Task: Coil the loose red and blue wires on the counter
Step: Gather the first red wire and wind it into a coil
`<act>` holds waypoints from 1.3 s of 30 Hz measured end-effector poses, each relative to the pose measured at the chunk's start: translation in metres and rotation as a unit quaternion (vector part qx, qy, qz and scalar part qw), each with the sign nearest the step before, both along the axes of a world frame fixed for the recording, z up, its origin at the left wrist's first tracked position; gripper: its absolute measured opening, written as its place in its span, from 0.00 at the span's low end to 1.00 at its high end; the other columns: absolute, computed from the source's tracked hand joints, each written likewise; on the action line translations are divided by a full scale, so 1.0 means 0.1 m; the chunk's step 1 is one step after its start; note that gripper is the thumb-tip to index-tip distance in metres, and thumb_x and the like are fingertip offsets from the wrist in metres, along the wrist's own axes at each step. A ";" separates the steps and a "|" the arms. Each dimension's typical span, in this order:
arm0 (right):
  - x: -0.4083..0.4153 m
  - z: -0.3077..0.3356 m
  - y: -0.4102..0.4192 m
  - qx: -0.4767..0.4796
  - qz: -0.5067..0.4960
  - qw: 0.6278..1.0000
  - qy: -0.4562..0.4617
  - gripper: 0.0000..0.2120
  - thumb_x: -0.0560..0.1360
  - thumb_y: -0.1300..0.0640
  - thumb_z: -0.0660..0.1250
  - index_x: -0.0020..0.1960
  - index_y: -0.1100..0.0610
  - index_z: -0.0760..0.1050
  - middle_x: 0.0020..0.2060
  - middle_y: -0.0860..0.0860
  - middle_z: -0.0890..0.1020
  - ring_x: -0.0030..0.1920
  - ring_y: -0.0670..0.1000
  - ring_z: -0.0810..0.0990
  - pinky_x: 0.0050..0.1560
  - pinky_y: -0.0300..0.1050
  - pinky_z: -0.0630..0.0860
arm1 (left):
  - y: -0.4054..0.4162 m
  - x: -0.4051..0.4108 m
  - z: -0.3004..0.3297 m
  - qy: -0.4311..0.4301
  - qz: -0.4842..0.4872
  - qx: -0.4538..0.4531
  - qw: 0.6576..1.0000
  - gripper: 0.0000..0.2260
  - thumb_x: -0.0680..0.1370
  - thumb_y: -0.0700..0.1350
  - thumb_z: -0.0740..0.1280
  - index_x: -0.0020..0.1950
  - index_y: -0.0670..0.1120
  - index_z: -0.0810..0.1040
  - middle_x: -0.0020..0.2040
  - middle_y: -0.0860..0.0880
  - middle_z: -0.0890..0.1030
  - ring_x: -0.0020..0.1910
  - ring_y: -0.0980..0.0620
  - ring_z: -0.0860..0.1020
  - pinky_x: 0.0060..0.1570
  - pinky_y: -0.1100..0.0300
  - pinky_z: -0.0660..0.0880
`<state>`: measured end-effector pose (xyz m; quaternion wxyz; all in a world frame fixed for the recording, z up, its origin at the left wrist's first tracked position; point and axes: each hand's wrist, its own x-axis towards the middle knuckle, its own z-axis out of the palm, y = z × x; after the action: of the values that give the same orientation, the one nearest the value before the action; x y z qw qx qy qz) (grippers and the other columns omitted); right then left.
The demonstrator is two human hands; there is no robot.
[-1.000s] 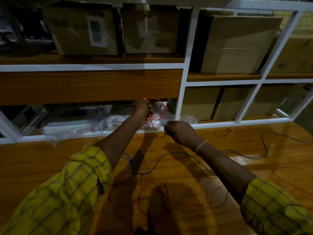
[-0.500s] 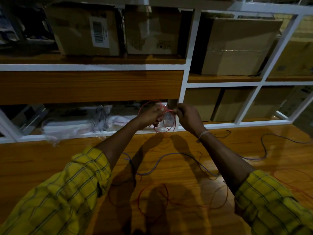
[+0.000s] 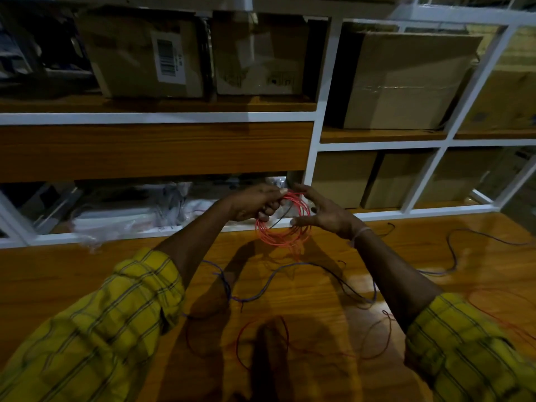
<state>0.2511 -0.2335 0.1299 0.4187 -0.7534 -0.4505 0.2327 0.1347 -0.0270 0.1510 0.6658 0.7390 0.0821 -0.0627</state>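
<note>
A coil of red wire (image 3: 275, 236) hangs above the far edge of the wooden counter (image 3: 72, 274). My left hand (image 3: 255, 203) grips the coil's top left, fingers curled round the strands. My right hand (image 3: 322, 211) is beside the coil's right side with fingers spread and nearly straight, touching the loops. A loose tail of red wire (image 3: 261, 326) trails down over the counter near me. A long blue wire (image 3: 269, 281) snakes across the counter under my arms and runs off to the right (image 3: 464, 236).
White-framed shelves (image 3: 311, 169) rise behind the counter, stacked with cardboard boxes (image 3: 406, 82). Plastic bags of parts (image 3: 130, 210) fill the lowest left shelf. More thin red wire (image 3: 499, 314) lies at the counter's right edge.
The red coil has grown and dropped lower in front of the shelf. My right hand came up from the counter to the coil, then loosened its pinch into spread fingers.
</note>
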 end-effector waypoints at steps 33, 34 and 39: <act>0.16 -0.32 -0.13 0.248 -0.024 0.803 0.541 0.07 0.81 0.61 0.67 0.54 0.64 0.80 0.34 0.51 0.72 0.39 0.50 0.71 0.47 0.43 0.75 | -0.28 0.16 -0.20 -0.086 0.192 -0.301 0.930 0.13 0.87 0.48 0.59 0.44 0.45 0.70 0.30 0.53 0.65 0.24 0.58 0.63 0.29 0.63 0.70; 0.15 -0.31 -0.15 0.257 -0.025 0.796 0.548 0.08 0.82 0.59 0.66 0.52 0.63 0.81 0.33 0.51 0.71 0.40 0.50 0.72 0.50 0.44 0.75 | -0.28 0.17 -0.21 -0.092 0.198 -0.318 0.922 0.13 0.87 0.47 0.60 0.44 0.44 0.71 0.30 0.52 0.65 0.24 0.58 0.63 0.30 0.63 0.71; 0.14 -0.13 -0.18 0.288 -0.070 0.791 0.536 0.16 0.85 0.55 0.60 0.43 0.60 0.78 0.25 0.47 0.67 0.24 0.43 0.65 0.36 0.40 0.75 | -0.30 0.09 -0.16 -0.069 0.130 -0.284 0.948 0.11 0.86 0.48 0.61 0.47 0.44 0.72 0.33 0.51 0.65 0.28 0.57 0.66 0.36 0.62 0.73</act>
<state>0.2649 -0.2517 0.1173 0.8059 -0.3818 -0.1462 0.4283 0.1439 -0.0575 0.1349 0.8545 0.5047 0.1101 0.0545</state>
